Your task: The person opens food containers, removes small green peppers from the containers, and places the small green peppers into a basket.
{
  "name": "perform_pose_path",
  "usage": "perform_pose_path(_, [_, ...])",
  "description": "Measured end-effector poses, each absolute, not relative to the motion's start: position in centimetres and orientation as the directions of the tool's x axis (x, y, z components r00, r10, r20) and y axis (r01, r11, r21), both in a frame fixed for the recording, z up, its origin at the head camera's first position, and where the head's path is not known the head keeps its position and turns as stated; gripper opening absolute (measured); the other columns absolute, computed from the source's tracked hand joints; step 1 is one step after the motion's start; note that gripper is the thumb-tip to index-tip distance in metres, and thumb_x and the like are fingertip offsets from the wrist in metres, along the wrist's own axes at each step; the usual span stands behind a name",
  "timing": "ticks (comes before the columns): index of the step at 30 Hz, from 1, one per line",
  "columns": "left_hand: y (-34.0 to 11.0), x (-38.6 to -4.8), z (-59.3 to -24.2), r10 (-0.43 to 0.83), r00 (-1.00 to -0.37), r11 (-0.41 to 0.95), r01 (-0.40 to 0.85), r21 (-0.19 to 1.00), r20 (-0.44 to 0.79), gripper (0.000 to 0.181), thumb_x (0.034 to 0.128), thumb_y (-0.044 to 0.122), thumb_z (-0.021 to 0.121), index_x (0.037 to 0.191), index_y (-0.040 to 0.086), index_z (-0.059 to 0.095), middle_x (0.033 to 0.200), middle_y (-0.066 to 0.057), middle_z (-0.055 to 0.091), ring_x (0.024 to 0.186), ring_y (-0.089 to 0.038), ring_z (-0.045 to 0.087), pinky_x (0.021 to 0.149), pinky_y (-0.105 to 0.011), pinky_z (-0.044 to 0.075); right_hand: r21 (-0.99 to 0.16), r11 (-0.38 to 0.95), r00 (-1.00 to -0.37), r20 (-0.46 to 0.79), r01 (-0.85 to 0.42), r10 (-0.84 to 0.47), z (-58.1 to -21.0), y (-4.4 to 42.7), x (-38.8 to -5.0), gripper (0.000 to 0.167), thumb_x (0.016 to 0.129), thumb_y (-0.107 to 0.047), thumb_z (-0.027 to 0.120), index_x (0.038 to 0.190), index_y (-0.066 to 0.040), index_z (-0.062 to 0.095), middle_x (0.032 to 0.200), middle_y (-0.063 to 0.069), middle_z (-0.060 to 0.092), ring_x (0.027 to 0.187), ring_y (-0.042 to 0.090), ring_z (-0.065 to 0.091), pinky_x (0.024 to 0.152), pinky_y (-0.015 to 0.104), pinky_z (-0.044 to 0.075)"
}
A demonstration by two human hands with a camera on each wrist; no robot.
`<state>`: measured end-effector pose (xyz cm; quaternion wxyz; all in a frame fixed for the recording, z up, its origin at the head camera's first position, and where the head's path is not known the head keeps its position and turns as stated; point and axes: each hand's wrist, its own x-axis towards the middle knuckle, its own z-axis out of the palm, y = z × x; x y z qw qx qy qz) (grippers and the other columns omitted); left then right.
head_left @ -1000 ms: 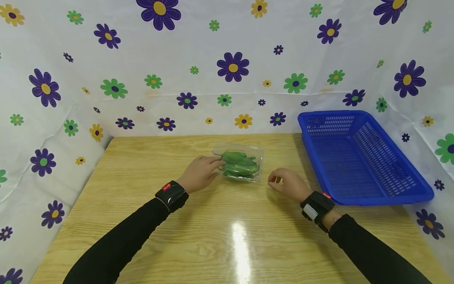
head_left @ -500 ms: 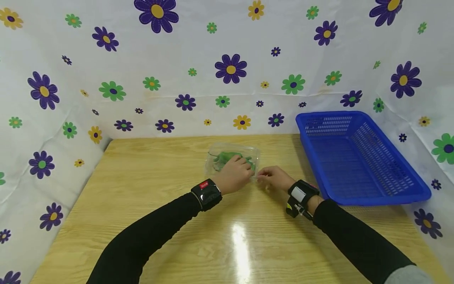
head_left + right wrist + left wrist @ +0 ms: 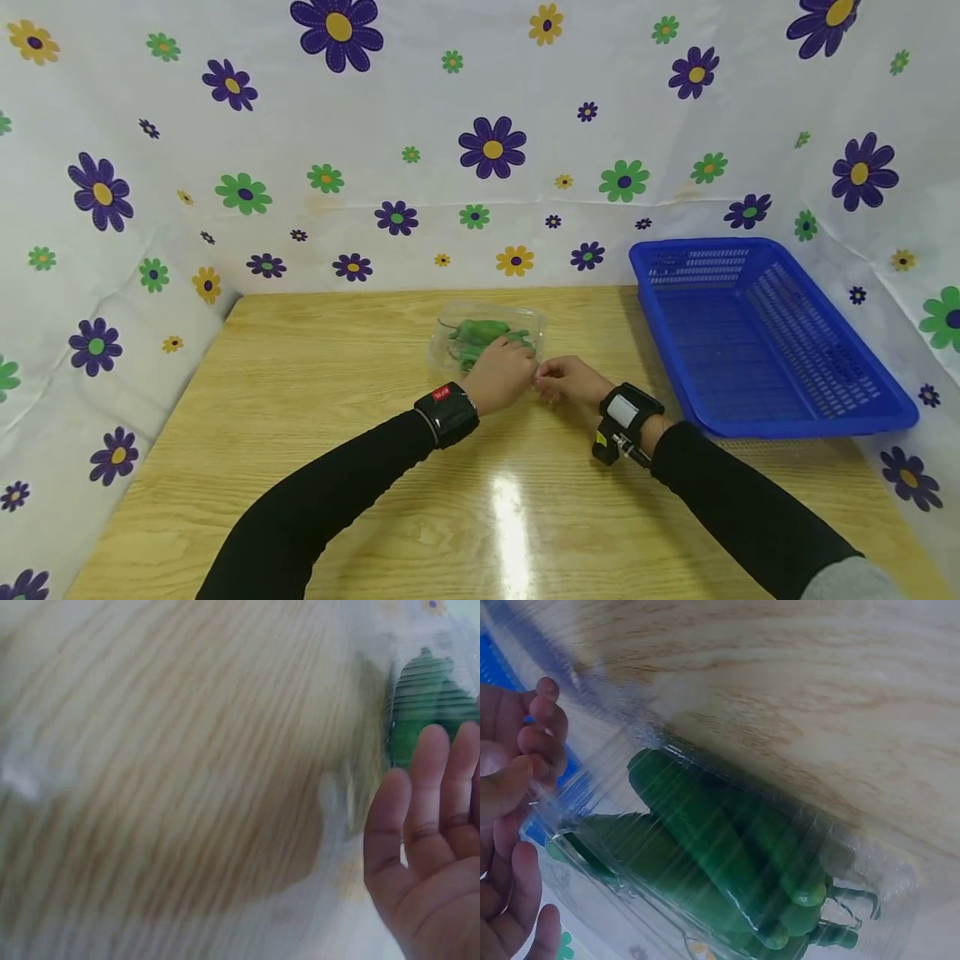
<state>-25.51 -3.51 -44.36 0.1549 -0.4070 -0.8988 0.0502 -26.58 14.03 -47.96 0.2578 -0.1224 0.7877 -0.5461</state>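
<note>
Several green peppers (image 3: pixel 480 332) lie in a clear plastic tray (image 3: pixel 442 350) covered with plastic wrap (image 3: pixel 705 795), which shows fine creases in the left wrist view. Across the tray's front reaches my left hand (image 3: pixel 501 375), its fingertips pinching the wrap at the right front corner. My right hand (image 3: pixel 573 379) meets it there from the right, thumb and fingers drawn together on the wrap's edge. In the right wrist view the outer fingers (image 3: pixel 427 780) extend upright beside the tray, while the thumb is out of sight. The exact contact of the fingertips is partly hidden.
A blue perforated basket (image 3: pixel 675 367) stands to the right on the wooden table (image 3: pixel 360 483). Behind and at the sides hangs a white cloth (image 3: pixel 420 92) printed with flowers.
My left hand has moved right from the tray's left side, across the peppers, to its right front corner. My right hand has moved left to the same corner. The tray has shifted slightly left.
</note>
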Motion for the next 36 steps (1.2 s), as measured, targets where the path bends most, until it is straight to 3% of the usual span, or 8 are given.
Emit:
perform_pose_path(6, [-3.4,-25.8,-44.3,0.726,-0.668,0.686,0.720,-0.103,0.161,0.008,0.0881,0.021,0.066,0.082,0.018,0.069,0.085,0.002,0.065,0.086,-0.014,0.063,0.079,-0.031,0.048,-0.937,0.325,-0.842,-0.279,0.132,-0.461,-48.0,14.1,-26.4,0.017,0.095,-0.002,0.051,0.103,0.010,0.059,0.082,0.001,0.065,0.068,0.009,0.057,0.060,0.022,0.048])
perform_pose_path(11, [-3.3,-26.0,-44.5,0.739,-0.662,0.674,0.721,-0.163,0.129,0.009,0.0877,0.025,0.067,0.085,0.017,0.068,0.090,0.003,0.066,0.090,-0.014,0.062,0.080,-0.030,0.047,-0.945,0.246,-0.798,-0.317,0.217,-0.512,-47.8,14.1,-26.6,0.015,0.097,-0.003,0.046,0.100,0.007,0.058,0.081,-0.004,0.062,0.074,0.008,0.059,0.065,0.021,0.050])
perform_pose_path(17, [-3.6,-26.0,-44.7,0.784,-0.603,0.620,0.747,-0.239,0.147,0.012,0.0892,0.027,0.064,0.086,0.017,0.068,0.085,0.003,0.065,0.086,-0.014,0.061,0.076,-0.028,0.043,-0.936,0.241,-0.755,-0.349,0.255,-0.556,-47.6,14.2,-26.9,0.016,0.097,-0.003,0.046,0.089,-0.002,0.059,0.079,-0.003,0.062,0.075,0.009,0.059,0.066,0.022,0.051])
perform_pose_path(30, [-4.2,-25.9,-45.2,0.810,-0.532,0.586,0.750,-0.307,0.246,0.015,0.0878,0.033,0.065,0.085,0.019,0.068,0.082,0.005,0.065,0.079,-0.010,0.061,0.072,-0.026,0.038,-0.927,0.262,-0.777,-0.368,0.267,-0.511,-47.5,13.7,-26.8,0.016,0.096,-0.001,0.049,0.084,-0.005,0.060,0.075,-0.005,0.064,0.071,0.007,0.061,0.065,0.020,0.050])
perform_pose_path(36, [-4.4,-25.8,-45.5,0.878,-0.411,0.478,0.712,-0.515,0.246,0.015,0.0906,0.031,0.062,0.096,0.020,0.070,0.086,0.007,0.067,0.083,-0.009,0.062,0.077,-0.026,0.042,-0.919,0.288,-0.792,-0.380,0.268,-0.478,-47.3,13.4,-26.9,0.011,0.094,0.002,0.050,0.093,0.002,0.061,0.072,-0.007,0.063,0.070,0.007,0.059,0.064,0.021,0.049])
